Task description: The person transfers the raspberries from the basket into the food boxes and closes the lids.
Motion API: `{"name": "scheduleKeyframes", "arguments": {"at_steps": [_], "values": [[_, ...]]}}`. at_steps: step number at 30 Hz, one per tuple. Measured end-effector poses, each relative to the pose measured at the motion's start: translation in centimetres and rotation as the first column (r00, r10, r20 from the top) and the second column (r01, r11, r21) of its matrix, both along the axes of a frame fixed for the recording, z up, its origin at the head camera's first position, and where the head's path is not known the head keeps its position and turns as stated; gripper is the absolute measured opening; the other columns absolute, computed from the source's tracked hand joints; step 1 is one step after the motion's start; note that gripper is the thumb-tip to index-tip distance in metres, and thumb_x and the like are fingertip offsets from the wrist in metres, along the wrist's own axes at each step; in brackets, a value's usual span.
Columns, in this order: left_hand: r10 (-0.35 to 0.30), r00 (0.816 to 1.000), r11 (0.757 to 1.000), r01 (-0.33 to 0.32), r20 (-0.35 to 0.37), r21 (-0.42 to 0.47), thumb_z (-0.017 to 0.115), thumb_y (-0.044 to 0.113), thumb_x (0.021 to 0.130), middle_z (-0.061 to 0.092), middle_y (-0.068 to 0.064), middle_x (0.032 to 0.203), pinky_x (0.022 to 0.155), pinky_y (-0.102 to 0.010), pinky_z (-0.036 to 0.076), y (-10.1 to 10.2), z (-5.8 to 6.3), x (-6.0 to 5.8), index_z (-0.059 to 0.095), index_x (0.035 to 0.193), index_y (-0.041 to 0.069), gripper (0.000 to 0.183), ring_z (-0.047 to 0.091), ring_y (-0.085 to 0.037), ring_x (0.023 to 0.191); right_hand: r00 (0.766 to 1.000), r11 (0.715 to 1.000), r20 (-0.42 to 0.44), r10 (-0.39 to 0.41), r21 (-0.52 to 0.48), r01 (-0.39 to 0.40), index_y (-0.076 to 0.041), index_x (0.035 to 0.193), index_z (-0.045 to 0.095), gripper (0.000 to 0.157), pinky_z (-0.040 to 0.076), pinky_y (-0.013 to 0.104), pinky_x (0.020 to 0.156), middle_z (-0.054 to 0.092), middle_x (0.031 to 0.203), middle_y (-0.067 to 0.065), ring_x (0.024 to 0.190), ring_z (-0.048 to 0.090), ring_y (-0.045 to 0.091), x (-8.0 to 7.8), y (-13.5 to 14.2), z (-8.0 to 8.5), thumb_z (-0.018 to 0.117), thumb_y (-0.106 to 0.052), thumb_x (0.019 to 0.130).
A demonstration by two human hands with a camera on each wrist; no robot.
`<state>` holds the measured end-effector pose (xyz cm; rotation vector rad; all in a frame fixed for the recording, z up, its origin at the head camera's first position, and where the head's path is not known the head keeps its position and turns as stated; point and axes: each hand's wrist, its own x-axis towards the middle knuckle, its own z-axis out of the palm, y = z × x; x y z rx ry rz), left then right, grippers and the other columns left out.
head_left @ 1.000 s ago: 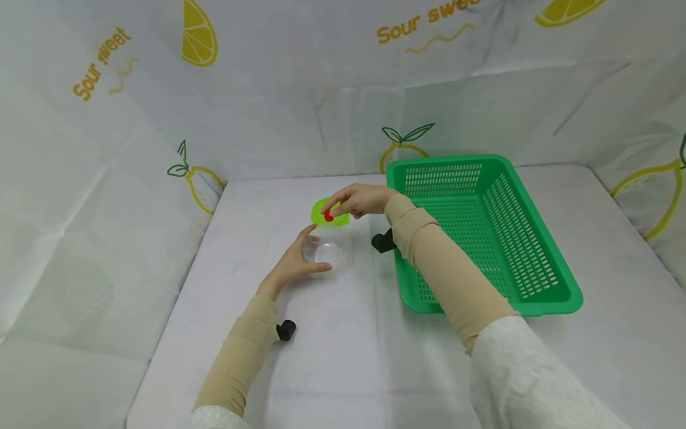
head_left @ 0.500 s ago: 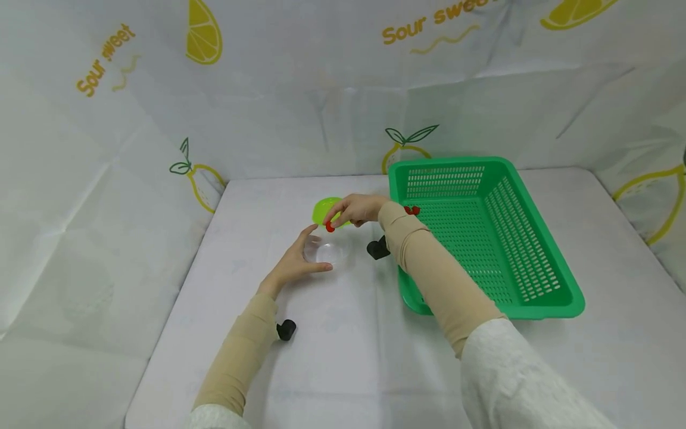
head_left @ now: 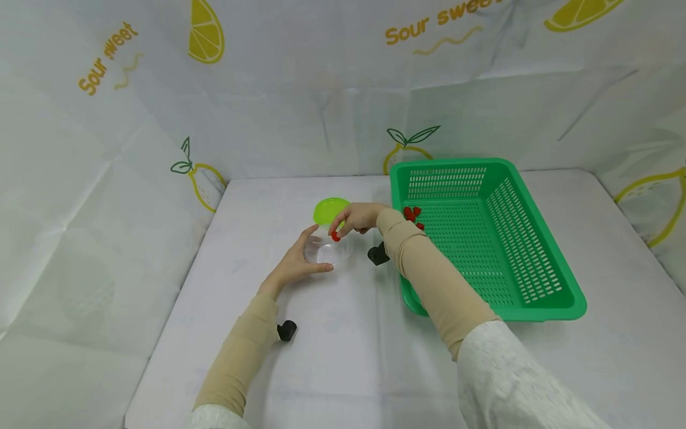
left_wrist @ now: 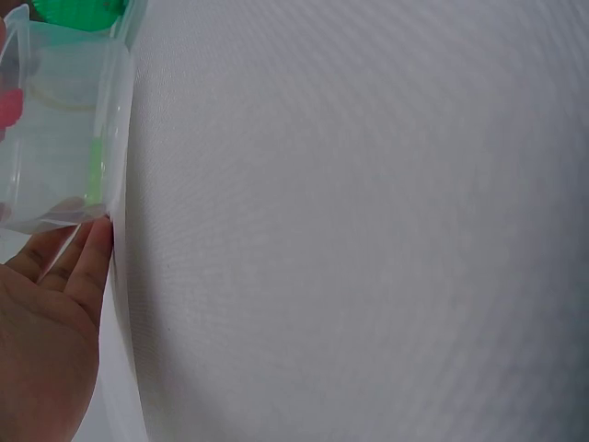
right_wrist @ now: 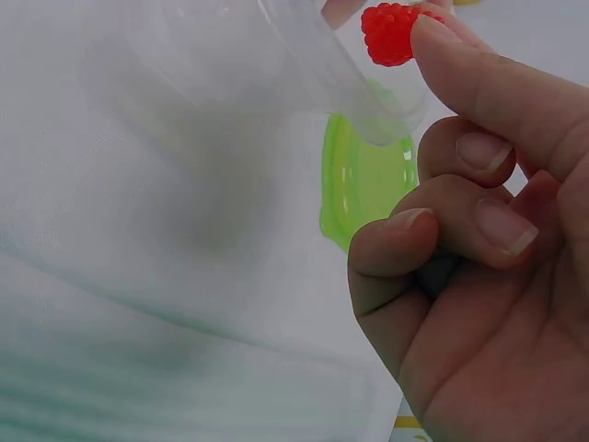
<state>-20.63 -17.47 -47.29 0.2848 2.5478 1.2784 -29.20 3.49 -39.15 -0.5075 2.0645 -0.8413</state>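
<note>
A red raspberry (right_wrist: 388,35), bumpy on its surface, is pinched between the thumb and index finger of my right hand (head_left: 360,217); its other fingers curl in toward the palm. In the head view the fruit is over the far rim of a clear plastic container (head_left: 328,255). My left hand (head_left: 291,263) holds this container from the left, thumb on the near side and fingers on the far side. The left wrist view shows fingertips against the container wall (left_wrist: 64,120). Just behind it lies a bright green lid (head_left: 329,210), partly hidden by my right hand.
A large green basket (head_left: 552,256) stands to the right, under my right forearm. Several red fruits (head_left: 411,213) lie inside at its left, partly covered by the sleeve. A lemon-printed white sheet (head_left: 257,119) hangs behind the table.
My right hand has moved the raspberry from over the green lid toward me, to the container's rim. Red fruits in the basket have come into view. The left hand stays in place.
</note>
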Motion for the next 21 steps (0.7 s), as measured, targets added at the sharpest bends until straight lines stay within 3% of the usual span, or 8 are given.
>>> {"name": "scheduleKeyframes", "arguments": {"at_steps": [10, 18, 21], "values": [[-0.001, 1.000, 1.000, 0.001, -0.012, 0.009, 0.079, 0.056, 0.062, 0.043, -0.002, 0.139, 0.109, -0.057, 0.028, -0.08, 0.05, 0.03, 0.016, 0.145, 0.040, 0.105, 0.032, -0.028, 0.137, 1.000, 1.000, 0.009, 0.012, 0.007, -0.012, -0.017, 0.119, 0.064, 0.031, 0.023, 0.019, 0.048, 0.061, 0.111, 0.002, 0.049, 0.024, 0.012, -0.08, -0.19, -0.65, 0.057, -0.012, 0.089], [0.007, 1.000, 1.000, -0.007, -0.009, 0.004, 0.080, 0.055, 0.062, 0.043, 0.000, 0.139, 0.109, -0.057, 0.028, 0.02, 0.12, 0.10, 0.017, 0.144, 0.042, 0.104, 0.033, -0.027, 0.136, 1.000, 1.000, 0.017, -0.015, -0.007, 0.015, -0.016, 0.118, 0.065, 0.031, 0.023, 0.019, 0.049, 0.056, 0.090, -0.003, 0.049, 0.024, 0.012, 0.00, -0.07, -0.95, 0.057, -0.009, 0.088], [0.006, 1.000, 1.000, -0.006, -0.011, 0.007, 0.080, 0.054, 0.063, 0.044, 0.000, 0.138, 0.109, -0.057, 0.029, 0.04, 0.04, 0.04, 0.017, 0.144, 0.042, 0.103, 0.035, -0.026, 0.134, 1.000, 1.000, 0.016, -0.019, -0.012, 0.019, -0.016, 0.118, 0.065, 0.032, 0.023, 0.020, 0.049, 0.058, 0.093, -0.003, 0.049, 0.024, 0.011, 0.06, 0.02, -0.99, 0.057, -0.009, 0.088]]}}
